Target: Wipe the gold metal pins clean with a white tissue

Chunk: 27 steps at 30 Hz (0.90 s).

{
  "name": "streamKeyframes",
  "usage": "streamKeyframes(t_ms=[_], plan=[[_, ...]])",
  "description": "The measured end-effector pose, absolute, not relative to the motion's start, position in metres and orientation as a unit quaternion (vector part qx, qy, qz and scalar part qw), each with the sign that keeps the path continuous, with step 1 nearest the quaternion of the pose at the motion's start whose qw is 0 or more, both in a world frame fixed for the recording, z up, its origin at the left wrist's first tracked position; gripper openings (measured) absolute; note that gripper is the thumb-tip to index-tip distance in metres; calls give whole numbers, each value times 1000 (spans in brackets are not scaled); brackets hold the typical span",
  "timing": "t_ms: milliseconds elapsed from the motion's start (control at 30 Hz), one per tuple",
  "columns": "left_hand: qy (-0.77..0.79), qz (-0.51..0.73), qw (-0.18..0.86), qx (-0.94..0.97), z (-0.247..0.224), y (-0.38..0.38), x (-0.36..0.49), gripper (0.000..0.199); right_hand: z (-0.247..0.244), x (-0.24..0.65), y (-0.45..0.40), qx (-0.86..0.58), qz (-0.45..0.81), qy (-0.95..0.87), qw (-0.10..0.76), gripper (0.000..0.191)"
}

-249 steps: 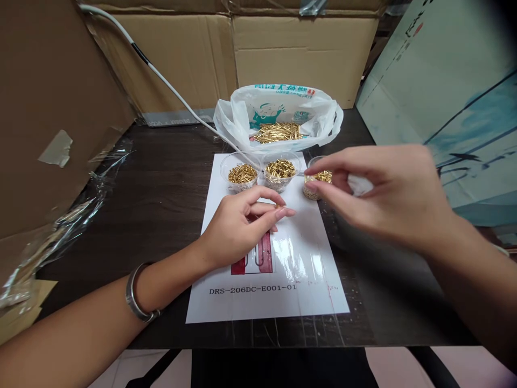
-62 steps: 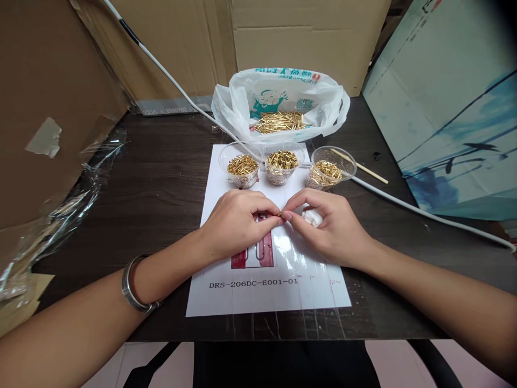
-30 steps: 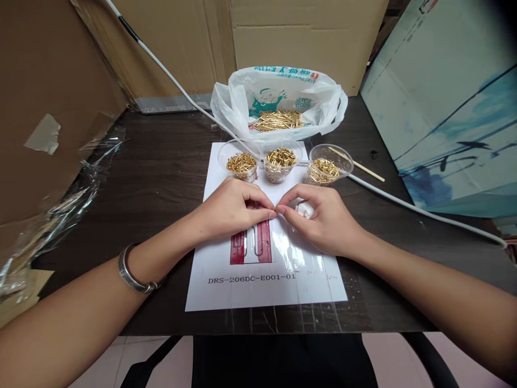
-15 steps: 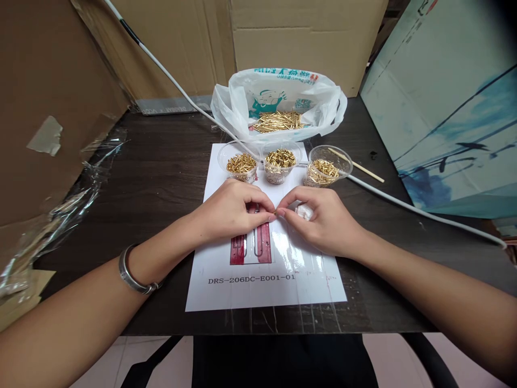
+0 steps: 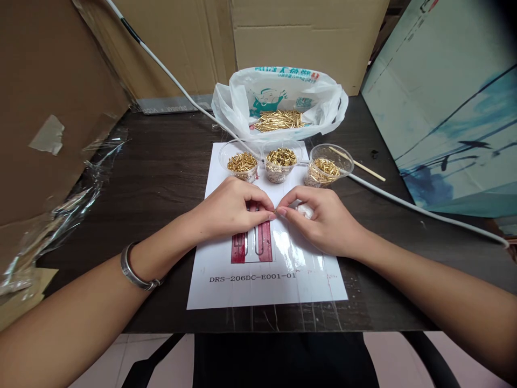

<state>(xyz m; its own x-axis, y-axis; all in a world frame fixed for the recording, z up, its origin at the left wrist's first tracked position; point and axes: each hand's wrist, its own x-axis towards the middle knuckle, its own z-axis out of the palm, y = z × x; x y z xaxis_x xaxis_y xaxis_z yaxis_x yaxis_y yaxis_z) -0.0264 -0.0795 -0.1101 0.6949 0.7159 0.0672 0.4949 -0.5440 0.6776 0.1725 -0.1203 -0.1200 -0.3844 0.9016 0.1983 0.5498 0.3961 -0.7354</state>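
Observation:
My left hand (image 5: 230, 211) and my right hand (image 5: 323, 218) meet fingertip to fingertip over a white printed sheet (image 5: 266, 269). Between the pinched fingers sits a tiny gold metal part (image 5: 276, 211), held from both sides. My right hand also keeps a crumpled white wad (image 5: 305, 209) under its palm. Just behind the hands stand three clear plastic cups of gold pins: a left cup (image 5: 240, 161), a middle cup (image 5: 281, 160) and a right cup (image 5: 328, 168). A red diagram (image 5: 253, 245) on the sheet shows below my left hand.
A white plastic bag (image 5: 283, 102) with loose gold pins lies behind the cups. A white cable (image 5: 404, 202) crosses the dark table (image 5: 161, 172), and a thin wooden stick (image 5: 359, 166) lies by the right cup. Cardboard boxes (image 5: 307, 43) wall in the back and left; crumpled clear film (image 5: 60, 210) lies left.
My right hand came back from the right cup and joined my left hand over the sheet. In the last second both hands stay pinched together, almost still.

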Motion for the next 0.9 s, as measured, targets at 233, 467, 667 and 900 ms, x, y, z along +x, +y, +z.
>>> streamKeyframes(t_ms=[233,467,667,900], plan=[[350,174,320,863,-111,-79,-27,9,-119,172,-120,-473,296,-772,306,11],[359,170,319,861,-112,-80,-26,10,-119,173,-120,-473,301,-770,304,10],[347,173,314,867,-110,-80,-26,10,-117,174,-120,-486,294,-772,287,11],[279,194,284,897,-108,-80,-26,12,-117,173,-119,-482,295,-776,281,12]])
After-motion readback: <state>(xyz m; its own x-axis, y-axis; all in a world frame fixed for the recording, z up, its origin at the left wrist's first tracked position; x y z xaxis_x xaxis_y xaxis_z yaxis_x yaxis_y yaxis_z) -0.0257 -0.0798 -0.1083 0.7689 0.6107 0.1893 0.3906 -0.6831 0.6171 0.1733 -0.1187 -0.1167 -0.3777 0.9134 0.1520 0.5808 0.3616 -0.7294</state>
